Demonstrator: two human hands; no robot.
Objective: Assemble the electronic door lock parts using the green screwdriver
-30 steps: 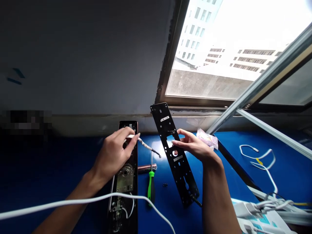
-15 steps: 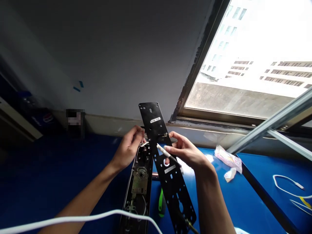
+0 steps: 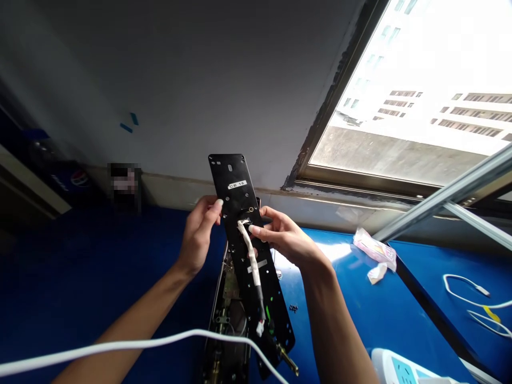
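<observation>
Above the blue surface (image 3: 168, 298), holding a black plate (image 3: 267, 280) at a slant, partly in front of an open case (image 3: 236, 346), with its labelled upper end leaning left and its lower end toward the right. Pinching its right edge in the right hand (image 3: 286, 237), with thumb in front and fingers behind, mostly hidden. At the opposite edge, with thumb and fingers of the left hand (image 3: 200, 232) drawn close together; cannot tell whether pinching the plate. Out from beside the right thumb and down the plate's face: a white cable (image 3: 253, 261), ending in a small plug (image 3: 260, 327). Jutting from the lower end: a brass rod (image 3: 288, 361). To the right, on the surface: small dark pieces (image 3: 294, 308), then a pink wrapper (image 3: 373, 248) and a white scrap (image 3: 377, 273). Across the foreground: a white lead (image 3: 192, 334). At bottom right: a power strip (image 3: 390, 368).
</observation>
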